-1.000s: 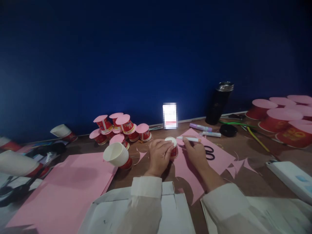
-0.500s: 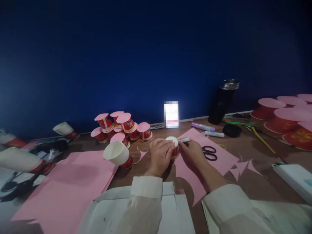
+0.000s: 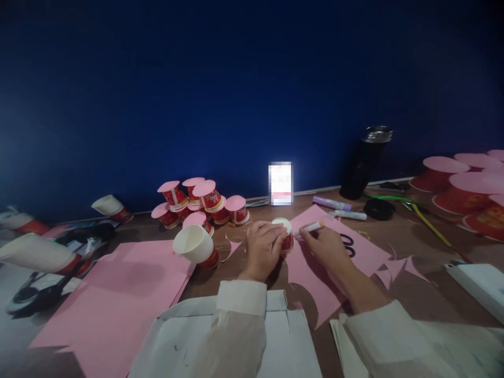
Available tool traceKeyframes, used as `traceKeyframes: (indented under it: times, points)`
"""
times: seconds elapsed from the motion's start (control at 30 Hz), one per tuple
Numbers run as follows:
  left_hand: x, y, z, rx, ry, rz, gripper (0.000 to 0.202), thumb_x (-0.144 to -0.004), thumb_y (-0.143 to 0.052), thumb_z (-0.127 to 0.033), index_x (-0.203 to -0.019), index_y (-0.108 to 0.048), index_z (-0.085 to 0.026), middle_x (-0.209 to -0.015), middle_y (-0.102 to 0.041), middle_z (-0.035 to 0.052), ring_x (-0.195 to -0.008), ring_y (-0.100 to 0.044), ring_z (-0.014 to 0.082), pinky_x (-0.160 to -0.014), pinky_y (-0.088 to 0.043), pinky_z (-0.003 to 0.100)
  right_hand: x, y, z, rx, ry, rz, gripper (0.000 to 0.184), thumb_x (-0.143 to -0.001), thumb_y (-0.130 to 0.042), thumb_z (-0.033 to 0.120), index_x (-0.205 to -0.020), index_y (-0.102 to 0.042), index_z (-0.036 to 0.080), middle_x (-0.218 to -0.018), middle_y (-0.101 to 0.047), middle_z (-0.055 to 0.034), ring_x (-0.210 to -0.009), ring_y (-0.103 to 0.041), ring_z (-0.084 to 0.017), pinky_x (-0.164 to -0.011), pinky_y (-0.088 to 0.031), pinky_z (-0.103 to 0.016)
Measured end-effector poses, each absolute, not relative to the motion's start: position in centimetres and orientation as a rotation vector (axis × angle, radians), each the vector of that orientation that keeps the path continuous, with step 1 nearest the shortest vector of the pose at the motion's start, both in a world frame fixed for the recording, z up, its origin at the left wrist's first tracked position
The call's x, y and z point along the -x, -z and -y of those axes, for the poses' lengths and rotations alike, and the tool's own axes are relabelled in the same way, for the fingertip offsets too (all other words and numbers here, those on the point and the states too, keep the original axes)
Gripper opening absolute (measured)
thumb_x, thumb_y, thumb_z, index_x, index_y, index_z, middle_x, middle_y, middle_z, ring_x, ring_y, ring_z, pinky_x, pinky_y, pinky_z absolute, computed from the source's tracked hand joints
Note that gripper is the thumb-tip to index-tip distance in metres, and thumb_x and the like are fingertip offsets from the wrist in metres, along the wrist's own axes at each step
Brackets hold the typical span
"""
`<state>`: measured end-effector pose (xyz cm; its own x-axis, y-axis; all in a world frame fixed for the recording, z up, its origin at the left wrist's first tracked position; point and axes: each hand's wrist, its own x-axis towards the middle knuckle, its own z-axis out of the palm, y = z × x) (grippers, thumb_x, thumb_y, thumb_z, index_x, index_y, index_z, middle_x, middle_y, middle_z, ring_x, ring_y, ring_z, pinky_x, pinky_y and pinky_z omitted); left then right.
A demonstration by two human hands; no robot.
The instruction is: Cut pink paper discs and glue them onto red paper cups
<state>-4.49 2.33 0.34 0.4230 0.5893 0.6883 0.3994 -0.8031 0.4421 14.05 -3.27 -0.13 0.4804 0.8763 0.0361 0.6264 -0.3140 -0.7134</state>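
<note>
My left hand (image 3: 263, 247) is wrapped round a small red paper cup (image 3: 288, 244) that stands upside down, its white base up. The fingers lie over the edge of the base. My right hand (image 3: 323, 242) pinches a white marker-like pen (image 3: 314, 227) just right of the cup; the pen's lower end is near the cup and pink sheet, and I cannot tell whether it touches. A cut pink paper sheet (image 3: 311, 273) lies under the right hand. Black-handled scissors (image 3: 348, 245) rest on it, partly hidden by that hand.
Red cups topped with pink discs (image 3: 207, 194) are stacked at back left. Nested paper cups (image 3: 192, 244) lean beside pink sheets (image 3: 129, 294). A black flask (image 3: 356, 170), a purple tube (image 3: 332, 203) and a lit screen (image 3: 281, 184) stand or lie behind. Larger disc-topped cups (image 3: 452, 194) are at right.
My right hand has drawn a little away from the cup to the right with the pen, covering more of the scissors. The left hand stays on the cup. The view has shifted slightly.
</note>
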Motion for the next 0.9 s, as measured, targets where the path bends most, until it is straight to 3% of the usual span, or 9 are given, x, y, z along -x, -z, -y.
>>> traceKeyframes:
  times: [0.13,0.4,0.63,0.9]
  points:
    - [4.5,-0.3,-2.4,-2.455,-1.315,-0.862,0.017,-0.099,-0.065,-0.026,-0.101,-0.081,-0.025,-0.104,-0.083,0.0013,-0.100,-0.066,0.0226,-0.095,-0.048,0.044,-13.8,-0.5,3.9,2.069,-0.480,1.285,0.036,-0.092,-0.053,0.044,-0.080,-0.077,0.020,-0.074,-0.076,-0.0089,-0.079,-0.071,-0.025,-0.070,-0.044,-0.032]
    - [4.3,0.0,-2.6,-2.441,-1.347,-0.841,0.016,-0.099,-0.065,-0.027,-0.100,-0.081,-0.024,-0.102,-0.083,0.0024,-0.098,-0.067,0.0220,-0.095,-0.050,0.042,-12.5,-0.7,5.8,2.046,-0.420,1.406,0.023,-0.087,-0.054,0.040,-0.082,-0.069,0.024,-0.082,-0.076,-0.0059,-0.081,-0.066,-0.024,-0.071,-0.041,-0.032]
    - [4.2,0.2,-2.8,-2.433,-1.313,-0.856,0.018,-0.100,-0.064,-0.029,-0.099,-0.082,-0.024,-0.103,-0.083,0.0023,-0.100,-0.067,0.0220,-0.097,-0.050,0.042,-11.1,-0.9,7.6,1.946,-0.381,1.549,0.027,-0.088,-0.049,0.045,-0.075,-0.062,0.025,-0.083,-0.074,-0.0062,-0.083,-0.065,-0.024,-0.076,-0.041,-0.035]
    - [4.2,0.5,-3.0,-2.421,-1.373,-0.791,0.019,-0.100,-0.064,-0.029,-0.093,-0.082,-0.025,-0.102,-0.083,0.0012,-0.096,-0.068,0.0209,-0.095,-0.050,0.041,-9.7,0.5,8.8,1.935,-0.484,1.410,0.027,-0.088,-0.055,0.049,-0.083,-0.071,0.027,-0.088,-0.077,-0.0014,-0.085,-0.069,-0.022,-0.077,-0.046,-0.033]
